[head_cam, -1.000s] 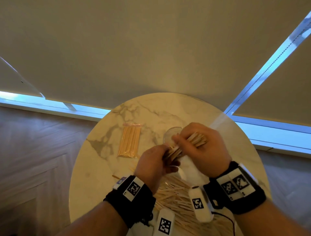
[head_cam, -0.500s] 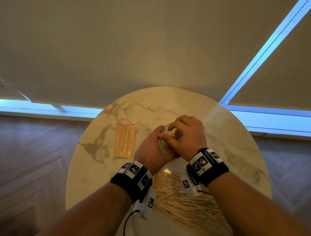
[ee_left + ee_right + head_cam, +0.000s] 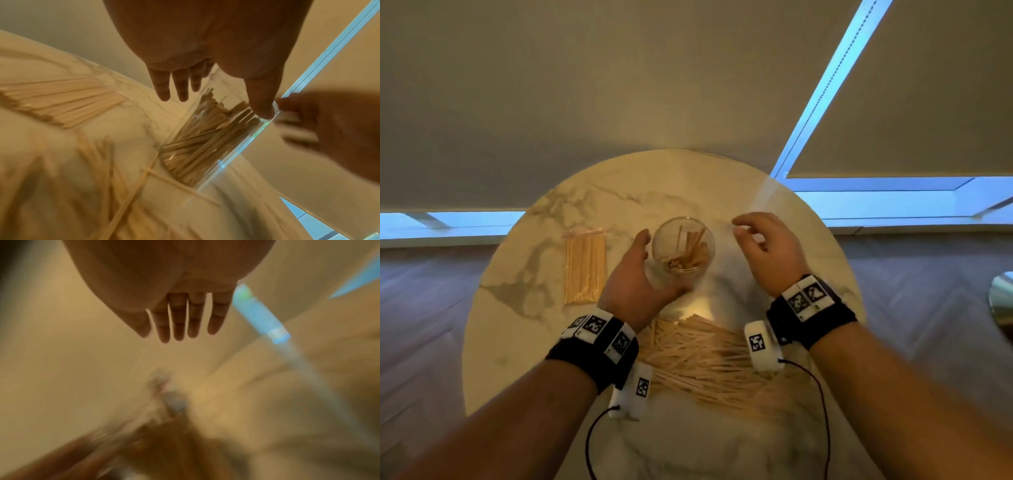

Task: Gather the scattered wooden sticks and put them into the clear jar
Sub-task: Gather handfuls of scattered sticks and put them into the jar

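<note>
Marble-topped and round, the bench [image 3: 722,181] carries everything: the clear jar [image 3: 683,245] stands upright near the middle with a bunch of wooden sticks [image 3: 205,129] leaning inside it, ends up towards the rim. Left hand [image 3: 635,284] sits right beside the jar, fingers [image 3: 180,84] straight and relaxed along its far-left side, thumb reaching round the near wall — cupping the glass, I'd say to keep it from tipping or sliding, though whether skin meets glass is hard to call. Right hand [image 3: 768,250] hovers just to the right of the jar, fingers loosely curled and holding nothing; the right wrist view is blurred but shows them spread and empty. Big job remaining: the loose pile of sticks [image 3: 705,353] lies fanned across the near side of the bench, between the two wrists. Off to the left, well apart from the jar, a wrapped bundle of sticks [image 3: 585,269] lies flat in clear packaging. Next call, by my reading, is another handful from that near pile; thin sticks scatter easily, so a bunched grip looks wise.
</note>
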`<state>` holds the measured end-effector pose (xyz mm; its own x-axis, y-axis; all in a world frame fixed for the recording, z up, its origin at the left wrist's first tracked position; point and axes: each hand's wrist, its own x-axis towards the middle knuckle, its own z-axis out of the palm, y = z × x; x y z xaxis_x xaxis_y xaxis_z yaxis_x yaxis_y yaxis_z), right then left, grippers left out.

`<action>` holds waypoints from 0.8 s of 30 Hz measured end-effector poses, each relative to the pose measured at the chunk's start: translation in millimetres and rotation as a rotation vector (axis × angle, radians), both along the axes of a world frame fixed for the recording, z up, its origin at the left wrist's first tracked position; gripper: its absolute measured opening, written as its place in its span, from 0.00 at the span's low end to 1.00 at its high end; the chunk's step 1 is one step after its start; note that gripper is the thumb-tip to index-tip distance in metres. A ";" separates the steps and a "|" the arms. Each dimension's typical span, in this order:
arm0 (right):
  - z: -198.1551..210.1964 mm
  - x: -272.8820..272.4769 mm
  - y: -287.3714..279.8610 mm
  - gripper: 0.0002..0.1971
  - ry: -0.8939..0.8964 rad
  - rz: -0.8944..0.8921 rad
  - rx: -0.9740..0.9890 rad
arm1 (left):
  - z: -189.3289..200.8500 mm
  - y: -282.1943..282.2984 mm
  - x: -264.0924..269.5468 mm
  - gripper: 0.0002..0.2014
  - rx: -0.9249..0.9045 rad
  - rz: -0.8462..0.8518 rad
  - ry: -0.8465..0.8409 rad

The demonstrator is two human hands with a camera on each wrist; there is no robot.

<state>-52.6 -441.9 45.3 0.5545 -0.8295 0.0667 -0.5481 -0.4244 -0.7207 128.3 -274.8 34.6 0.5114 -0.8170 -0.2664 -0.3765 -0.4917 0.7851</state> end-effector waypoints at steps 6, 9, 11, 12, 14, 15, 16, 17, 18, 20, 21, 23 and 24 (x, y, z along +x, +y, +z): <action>-75.0 -138.6 -28.2 0.29 0.775 -0.180 0.354 | -40.6 66.2 -33.1 0.49 0.258 -0.203 -0.256; -88.4 -160.8 -7.3 0.35 0.786 -0.127 0.338 | -50.0 95.2 -76.4 0.45 0.329 -0.458 -0.278; -93.9 -163.5 9.1 0.34 0.738 -0.132 0.327 | -55.0 105.8 -105.6 0.45 0.364 -0.579 -0.314; -97.2 -164.0 17.5 0.30 0.704 -0.139 0.318 | -57.1 108.8 -118.3 0.45 0.380 -0.613 -0.327; -100.3 -162.1 35.8 0.14 0.612 -0.173 0.282 | -60.5 110.4 -137.5 0.44 0.398 -0.639 -0.331; -101.7 -161.5 43.8 0.11 0.566 -0.185 0.281 | -62.3 109.3 -144.3 0.44 0.408 -0.640 -0.331; -102.5 -161.5 50.4 0.12 0.528 -0.190 0.294 | -64.4 107.9 -149.5 0.43 0.421 -0.633 -0.331; -102.2 -162.9 54.5 0.16 0.499 -0.186 0.315 | -67.2 106.0 -152.8 0.42 0.436 -0.617 -0.333; -100.1 -165.5 55.9 0.20 0.485 -0.172 0.338 | -69.4 103.7 -154.8 0.41 0.455 -0.598 -0.336; -92.6 -176.7 53.6 0.27 0.474 -0.098 0.361 | -73.7 99.3 -156.5 0.37 0.477 -0.559 -0.351; -88.5 -185.1 52.5 0.31 0.495 -0.034 0.356 | -75.3 97.3 -157.4 0.34 0.479 -0.538 -0.357; -82.2 -202.9 55.1 0.38 0.593 0.091 0.341 | -76.7 92.1 -158.1 0.29 0.480 -0.511 -0.363; -82.4 -210.4 60.5 0.38 0.651 0.145 0.336 | -77.2 90.0 -159.0 0.27 0.483 -0.495 -0.360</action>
